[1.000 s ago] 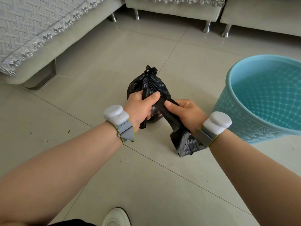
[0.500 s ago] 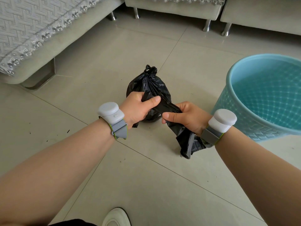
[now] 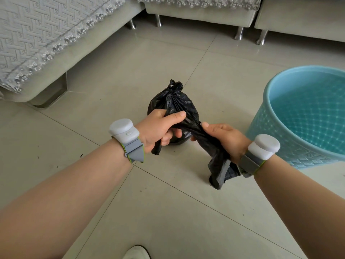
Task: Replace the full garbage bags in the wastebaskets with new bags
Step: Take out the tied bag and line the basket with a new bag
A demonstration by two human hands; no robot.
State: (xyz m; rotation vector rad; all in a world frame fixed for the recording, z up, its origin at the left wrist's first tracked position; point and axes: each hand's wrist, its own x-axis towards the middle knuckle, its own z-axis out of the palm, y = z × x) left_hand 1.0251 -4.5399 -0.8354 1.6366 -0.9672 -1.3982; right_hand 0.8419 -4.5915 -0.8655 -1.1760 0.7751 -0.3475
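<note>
Pale floor tiles run up to the grey fabric sofas (image 3: pixel 196 10) at the far side. On the tiles straight ahead of me sits the knotted, full black plastic garbage bag (image 3: pixel 173 103), clear of the round turquoise plastic wastebasket (image 3: pixel 267 128) at the right. I judge it is kept apart so the bin stands free for lining.

My left hand (image 3: pixel 156 128) is curled tight round 1 end of the fresh, bunched black plastic bag (image 3: pixel 196 128), thumb pressed on top. My right hand (image 3: pixel 224 139) closes round it further along, and the folded rest hangs below that hand. Held apart like this, my 2 hands can tease the film open.

The wastebasket's right side is cut off and its bottom is hidden. I cannot tell where the fresh bag's mouth lies, and my left hand covers part of the full bag.
</note>
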